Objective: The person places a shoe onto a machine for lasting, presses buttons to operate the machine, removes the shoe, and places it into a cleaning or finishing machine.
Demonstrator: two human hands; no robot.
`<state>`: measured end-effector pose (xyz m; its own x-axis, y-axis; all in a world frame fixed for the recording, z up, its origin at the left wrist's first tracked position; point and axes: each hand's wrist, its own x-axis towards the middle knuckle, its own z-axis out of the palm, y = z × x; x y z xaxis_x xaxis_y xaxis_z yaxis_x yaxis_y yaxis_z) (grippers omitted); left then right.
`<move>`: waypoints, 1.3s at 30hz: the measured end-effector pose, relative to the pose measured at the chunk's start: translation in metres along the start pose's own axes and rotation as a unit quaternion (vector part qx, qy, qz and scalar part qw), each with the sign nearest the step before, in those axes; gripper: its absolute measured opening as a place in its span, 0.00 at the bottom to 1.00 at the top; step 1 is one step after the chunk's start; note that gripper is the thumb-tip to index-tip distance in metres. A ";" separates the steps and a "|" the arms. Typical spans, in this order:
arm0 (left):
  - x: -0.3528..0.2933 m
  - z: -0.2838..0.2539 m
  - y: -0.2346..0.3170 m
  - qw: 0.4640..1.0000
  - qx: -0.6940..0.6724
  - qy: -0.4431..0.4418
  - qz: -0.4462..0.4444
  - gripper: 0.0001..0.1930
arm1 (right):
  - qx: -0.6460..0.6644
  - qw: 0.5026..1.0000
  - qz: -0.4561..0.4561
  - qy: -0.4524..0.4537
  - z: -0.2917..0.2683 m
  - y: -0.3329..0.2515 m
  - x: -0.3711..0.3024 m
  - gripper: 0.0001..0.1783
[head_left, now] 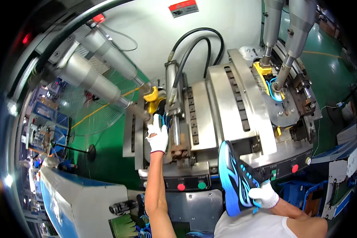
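Observation:
My left hand (157, 139), in a white glove, reaches into the left station of a metal pressing machine (202, 115). Its fingers look stretched and apart, beside a dark sneaker with blue laces (163, 118). That sneaker sits under a yellow clamp (151, 95) and is mostly hidden by the hand and a piston rod. In my right hand (264, 196), also gloved, is a black and blue sneaker (236, 180), its toe pointing up and away from me, in front of the machine. My fingers close round its heel end, near the opening.
Thick grey pistons (91, 79) slant down over the left station; more pistons (299, 27) stand over the right one, by blue lacing (272, 89). Red (181, 187) and green (202, 185) buttons line the front panel. A pedestal fan (92, 152) stands at left.

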<state>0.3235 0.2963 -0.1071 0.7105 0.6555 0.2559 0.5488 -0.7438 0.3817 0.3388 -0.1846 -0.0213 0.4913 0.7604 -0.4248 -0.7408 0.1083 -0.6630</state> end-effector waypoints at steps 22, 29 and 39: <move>-0.273 -0.151 -0.004 0.973 -0.113 0.180 -0.086 0.32 | 0.000 0.986 -0.033 -0.162 0.188 0.003 0.230 0.14; -0.473 -0.083 0.013 0.873 -0.117 0.044 -0.472 0.32 | -0.286 0.955 -0.043 0.066 0.233 0.044 0.447 0.20; -0.569 0.033 0.092 0.764 0.020 0.169 -0.623 0.32 | -0.942 0.247 -0.223 0.051 0.190 0.086 0.604 0.10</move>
<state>-0.0152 -0.1494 -0.2468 -0.5242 0.8490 -0.0659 0.7239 0.4851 0.4905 0.4847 0.4052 -0.2179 0.4117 0.9113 -0.0006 0.8769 -0.3960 0.2724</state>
